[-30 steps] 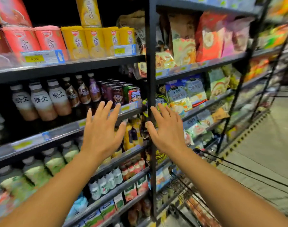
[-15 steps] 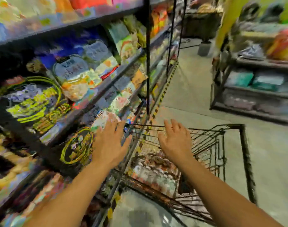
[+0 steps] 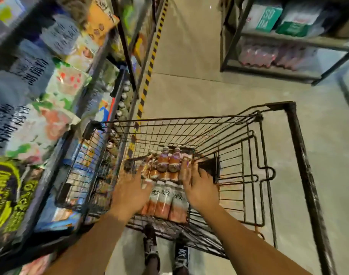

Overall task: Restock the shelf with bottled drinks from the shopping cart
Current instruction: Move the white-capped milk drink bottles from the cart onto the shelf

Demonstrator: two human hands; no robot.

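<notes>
A black wire shopping cart [image 3: 253,120] stands in the aisle below me. On its floor lie several bottled drinks: brown bottles with white labels [image 3: 165,201] near me and smaller brown bottles [image 3: 167,163] farther in. My left hand [image 3: 130,191] reaches down inside the cart, fingers spread over the left side of the bottles. On the right side of the bottles my right hand [image 3: 199,185] does the same. Neither hand visibly grips a bottle. The image is blurred by motion.
The shelf unit [image 3: 102,62] with snack bags runs along the left, close against the cart. A yellow-black floor strip [image 3: 150,62] marks its base. Another shelf [image 3: 288,40] with packs stands across the aisle at upper right. My feet [image 3: 165,255] are under the cart's near end.
My view swung from the drinks shelf down to the cart. Both hands moved from in front of the shelf down into the cart, over the bottles.
</notes>
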